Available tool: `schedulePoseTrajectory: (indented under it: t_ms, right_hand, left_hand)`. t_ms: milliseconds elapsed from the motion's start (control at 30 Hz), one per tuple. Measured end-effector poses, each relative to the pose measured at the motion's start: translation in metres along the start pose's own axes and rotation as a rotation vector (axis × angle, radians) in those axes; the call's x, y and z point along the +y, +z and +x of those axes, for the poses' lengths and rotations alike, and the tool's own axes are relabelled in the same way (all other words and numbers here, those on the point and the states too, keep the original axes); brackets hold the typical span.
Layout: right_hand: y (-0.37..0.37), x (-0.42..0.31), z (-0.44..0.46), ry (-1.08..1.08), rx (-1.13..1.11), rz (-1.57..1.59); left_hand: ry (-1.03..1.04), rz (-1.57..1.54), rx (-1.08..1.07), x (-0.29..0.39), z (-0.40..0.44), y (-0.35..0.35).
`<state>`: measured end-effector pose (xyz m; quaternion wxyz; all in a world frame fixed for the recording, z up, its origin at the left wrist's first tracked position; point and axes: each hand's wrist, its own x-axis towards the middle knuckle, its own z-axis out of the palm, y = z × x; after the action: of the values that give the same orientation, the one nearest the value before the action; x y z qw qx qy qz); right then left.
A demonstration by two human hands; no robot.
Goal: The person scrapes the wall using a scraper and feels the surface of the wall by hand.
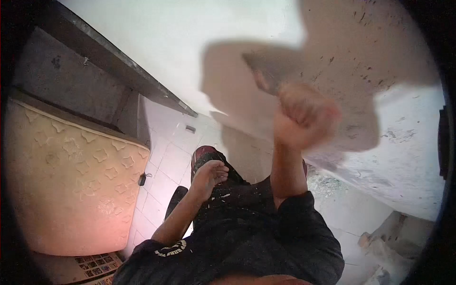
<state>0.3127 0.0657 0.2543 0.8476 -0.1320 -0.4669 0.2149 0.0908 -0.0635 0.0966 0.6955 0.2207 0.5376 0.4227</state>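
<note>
My right hand (306, 114) is raised in front of the wall (266, 19), blurred by motion, with its fingers wrapped round a scraper (269, 70). The scraper's flat dark blade sticks out to the upper left, close to the wall surface; its handle is hidden in my fist. Whether the blade touches the wall, I cannot tell. Down by my thigh, my left hand (210, 176) hangs with loosely bent fingers and holds nothing. Dark scrape marks and bare patches (361, 71) cover the wall to the right, partly under my shadow.
A quilted mattress (80, 180) leans at the left by a dark wooden frame (123, 61). A small black object (142, 179) lies at its edge. Flakes of debris (327, 185) lie along the wall's foot on the tiled floor (164, 161). Crumpled sheeting (389, 247) sits at lower right.
</note>
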Motion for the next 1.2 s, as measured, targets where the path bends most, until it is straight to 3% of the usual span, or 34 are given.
schedulePoseTrajectory:
  t_ms: [67, 133, 167, 200, 267, 333, 400, 433, 467, 633, 733, 767, 800, 867, 1000, 1033, 1100, 1200]
  right_hand:
    - [0.0, -0.007, -0.007, 0.064, -0.007, -0.084]
    - [-0.002, -0.05, -0.016, -0.25, -0.021, 0.044]
    - [0.014, -0.055, -0.006, -0.421, 0.197, 0.232]
    - [0.007, -0.045, -0.002, -0.414, 0.192, 0.229]
    - [-0.012, -0.028, 0.005, -0.253, -0.07, -0.02]
    - [-0.01, -0.04, 0.008, -0.22, -0.028, -0.03]
    - [-0.015, -0.069, 0.005, -0.224, -0.131, 0.037]
    - [-0.012, -0.07, 0.002, -0.34, 0.003, 0.121]
    - [-0.01, -0.064, -0.004, -0.34, -0.002, 0.122]
    - [-0.013, 0.002, -0.029, -0.151, -0.053, -0.05]
    - [0.002, -0.055, -0.005, -0.305, 0.009, 0.086]
    - [0.0, -0.052, -0.003, 0.133, 0.037, -0.248]
    - [-0.003, -0.05, 0.002, 0.125, 0.032, -0.254]
    - [-0.003, -0.048, 0.027, -0.123, -0.017, 0.047]
    - [-0.01, -0.105, 0.045, -0.459, 0.008, 0.186]
    - [-0.01, -0.092, 0.05, -0.464, 0.005, 0.185]
    - [-0.012, -0.054, 0.063, -0.27, -0.114, 0.187]
    - [-0.009, -0.089, 0.058, -0.274, -0.071, 0.124]
  left_hand:
    - [0.056, -0.016, -0.045, 0.004, 0.001, 0.001]
    - [0.045, -0.025, -0.027, 0.009, 0.003, 0.004]
    - [0.018, -0.017, -0.007, 0.006, 0.002, 0.001]
    - [-0.006, -0.011, 0.008, 0.005, 0.003, 0.0]
    - [-0.023, -0.042, -0.007, 0.003, 0.0, -0.001]
    - [-0.006, -0.044, -0.017, 0.004, 0.002, 0.003]
    - [0.007, -0.008, -0.015, 0.011, 0.002, 0.009]
    - [0.001, -0.008, -0.028, 0.013, 0.002, 0.012]
    - [-0.012, -0.011, -0.033, 0.012, -0.001, 0.012]
    - [0.018, -0.016, -0.06, 0.01, -0.002, 0.008]
    - [0.014, -0.025, -0.028, 0.012, -0.006, 0.011]
    - [0.013, -0.021, -0.027, 0.011, -0.005, 0.007]
    - [0.005, -0.016, -0.025, 0.011, -0.008, 0.003]
    - [0.036, -0.021, -0.033, 0.019, -0.003, 0.005]
    - [0.089, -0.024, -0.051, 0.038, 0.003, 0.019]
    - [0.109, -0.017, -0.058, 0.041, 0.004, 0.024]
    - [0.105, -0.016, -0.092, 0.042, 0.007, 0.027]
    - [0.08, 0.006, -0.136, 0.041, -0.001, 0.038]
